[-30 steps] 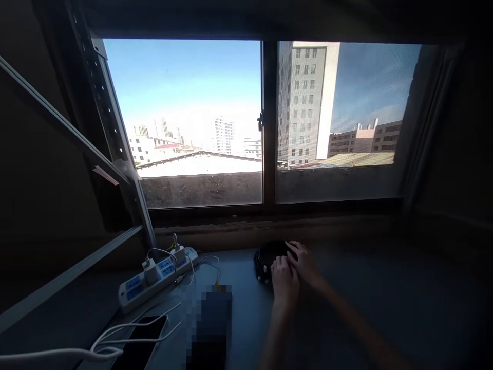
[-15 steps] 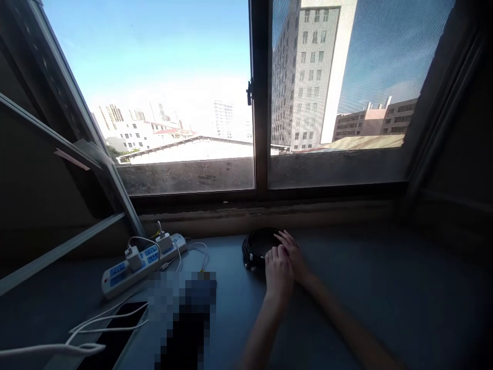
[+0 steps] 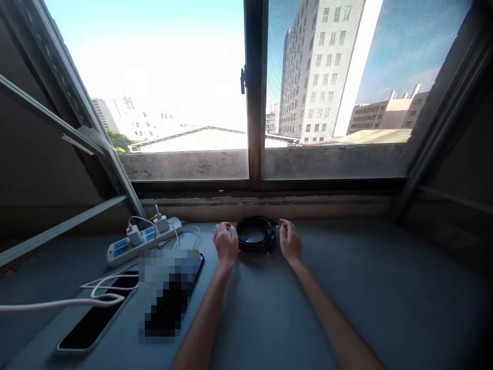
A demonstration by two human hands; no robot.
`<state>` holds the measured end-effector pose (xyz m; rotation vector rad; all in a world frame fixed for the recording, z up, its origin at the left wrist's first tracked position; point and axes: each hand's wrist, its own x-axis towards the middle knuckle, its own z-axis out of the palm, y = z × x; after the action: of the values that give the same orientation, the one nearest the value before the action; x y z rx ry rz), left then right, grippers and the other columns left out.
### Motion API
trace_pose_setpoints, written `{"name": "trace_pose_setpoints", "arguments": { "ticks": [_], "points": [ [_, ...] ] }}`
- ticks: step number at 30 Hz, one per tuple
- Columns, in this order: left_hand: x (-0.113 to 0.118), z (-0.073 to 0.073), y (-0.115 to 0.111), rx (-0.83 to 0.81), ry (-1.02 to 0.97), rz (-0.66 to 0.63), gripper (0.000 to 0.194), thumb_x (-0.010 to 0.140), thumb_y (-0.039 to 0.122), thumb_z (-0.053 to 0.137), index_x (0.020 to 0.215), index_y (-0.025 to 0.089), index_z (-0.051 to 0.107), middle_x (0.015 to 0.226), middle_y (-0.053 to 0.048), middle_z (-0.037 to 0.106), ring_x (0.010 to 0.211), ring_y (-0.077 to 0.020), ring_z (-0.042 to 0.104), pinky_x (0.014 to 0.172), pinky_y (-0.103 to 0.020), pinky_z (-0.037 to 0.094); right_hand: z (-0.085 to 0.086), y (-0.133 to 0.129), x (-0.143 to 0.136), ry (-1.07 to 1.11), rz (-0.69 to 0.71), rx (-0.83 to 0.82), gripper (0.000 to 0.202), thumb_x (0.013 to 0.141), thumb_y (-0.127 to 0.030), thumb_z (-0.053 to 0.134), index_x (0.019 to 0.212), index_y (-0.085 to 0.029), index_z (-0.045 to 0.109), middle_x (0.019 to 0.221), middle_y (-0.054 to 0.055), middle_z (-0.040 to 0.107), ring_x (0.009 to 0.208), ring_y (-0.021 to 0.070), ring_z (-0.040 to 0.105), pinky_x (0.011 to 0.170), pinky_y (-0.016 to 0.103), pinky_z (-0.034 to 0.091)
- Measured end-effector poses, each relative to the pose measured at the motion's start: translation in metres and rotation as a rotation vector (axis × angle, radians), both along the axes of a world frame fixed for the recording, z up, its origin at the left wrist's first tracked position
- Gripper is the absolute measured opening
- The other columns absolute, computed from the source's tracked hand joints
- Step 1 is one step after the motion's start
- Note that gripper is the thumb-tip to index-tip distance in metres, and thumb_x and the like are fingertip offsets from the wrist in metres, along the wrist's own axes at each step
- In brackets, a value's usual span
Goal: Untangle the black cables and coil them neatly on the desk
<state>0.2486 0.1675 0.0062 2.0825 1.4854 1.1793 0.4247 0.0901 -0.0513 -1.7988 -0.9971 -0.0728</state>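
A coiled black cable lies in a round loop on the grey-blue surface below the window. My left hand is at the coil's left side, its fingers curved and apart, close against or touching the cable's edge. On the other side, my right hand stands a little away from the coil with its fingers loosely bent and nothing in them. The coil lies flat between the two hands, and neither hand is wrapped round it.
To the left sits a white power strip with chargers plugged in. Nearer me lie a phone under white cables and a partly pixelated device. The window frame rises behind the surface.
My hands were together at the coil's right side. They have parted, the left moving across to the coil's left, and the whole coil now shows. The view has also shifted slightly.
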Motion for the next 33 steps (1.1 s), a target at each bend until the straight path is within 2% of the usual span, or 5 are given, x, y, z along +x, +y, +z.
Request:
{"name": "trace_pose_setpoints", "arguments": {
  "ticks": [5,11,17,23,33],
  "points": [
    [-0.006,-0.017,0.015,-0.231,0.029,-0.039,0.031,0.088,0.031,0.034,0.071,0.018,0.056,0.081,-0.011,0.065,0.078,-0.0221,0.061,0.07,-0.03,0.043,-0.011,-0.001,0.015,0.162,-0.109,-0.123,0.035,0.094,-0.042,0.037,0.101,-0.013,0.055,0.079,0.003,0.058,0.066,0.0118,0.054,0.066,0.029,0.046],
    [-0.007,-0.023,0.018,-0.345,0.054,-0.031,0.036,0.089,0.034,0.032,0.067,0.019,0.057,0.08,-0.012,0.068,0.079,-0.0259,0.064,0.065,-0.031,0.041,-0.012,-0.002,0.004,0.17,-0.063,-0.176,0.037,0.092,-0.047,0.036,0.091,-0.017,0.057,0.071,0.002,0.057,0.061,0.0131,0.051,0.062,0.028,0.041],
    [-0.005,-0.016,0.021,-0.239,-0.058,0.004,0.036,0.09,0.043,0.03,0.091,0.018,0.055,0.089,-0.012,0.064,0.085,-0.0239,0.062,0.074,-0.032,0.044,-0.007,-0.003,-0.002,0.107,-0.049,-0.057,0.055,0.086,-0.057,0.033,0.122,-0.019,0.047,0.105,0.009,0.059,0.071,0.0175,0.057,0.066,0.031,0.043],
    [0.009,-0.015,0.011,-0.071,-0.116,-0.15,0.024,0.084,0.029,0.046,0.105,0.02,0.053,0.112,-0.008,0.058,0.107,-0.0187,0.054,0.092,-0.03,0.04,-0.013,0.002,-0.003,-0.003,0.12,0.011,0.06,0.085,-0.053,0.035,0.133,-0.018,0.043,0.126,0.013,0.048,0.117,0.0233,0.046,0.1,0.037,0.036],
    [0.01,-0.02,0.002,0.009,0.014,-0.15,0.02,0.083,0.017,0.043,0.094,0.019,0.06,0.115,-0.012,0.055,0.115,-0.025,0.049,0.097,-0.041,0.035,-0.026,0.006,0.004,0.066,0.187,-0.022,0.062,0.087,-0.054,0.034,0.137,-0.018,0.039,0.128,0.015,0.048,0.11,0.0239,0.052,0.095,0.04,0.041]
  ]
}}
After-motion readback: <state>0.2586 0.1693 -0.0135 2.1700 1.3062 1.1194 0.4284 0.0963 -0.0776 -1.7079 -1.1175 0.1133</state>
